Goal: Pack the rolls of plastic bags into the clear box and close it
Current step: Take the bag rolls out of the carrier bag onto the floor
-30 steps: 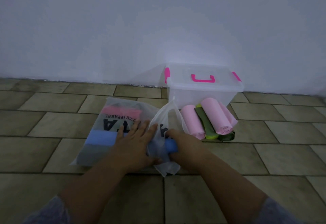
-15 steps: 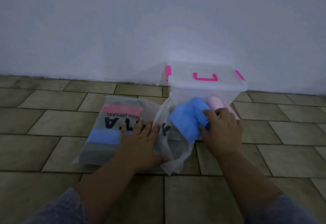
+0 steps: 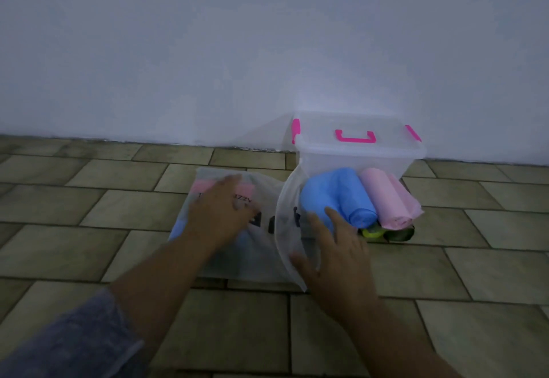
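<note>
Head view: emptying the bag

My left hand [image 3: 219, 214] presses flat, fingers spread, on the frosted printed plastic bag [image 3: 261, 255]; my right hand [image 3: 335, 247], spread and empty, sits at its mouth. A blue roll [image 3: 341, 196] and pink rolls [image 3: 386, 199] lie against the lidded clear box [image 3: 335, 160]. Next, I'd fetch another roll.

left sleeve [image 3: 74, 345]: grey-blue, loose, soft crumpled fabric, cuff ends partway up forearm | left hand [image 3: 219, 214]: bare | right hand [image 3: 332, 255]: bare, forearm uncovered to frame edge

Plain indoor room, likely a home, olive tiled floor [image 3: 133, 208], bare white wall [image 3: 208, 50]
</note>
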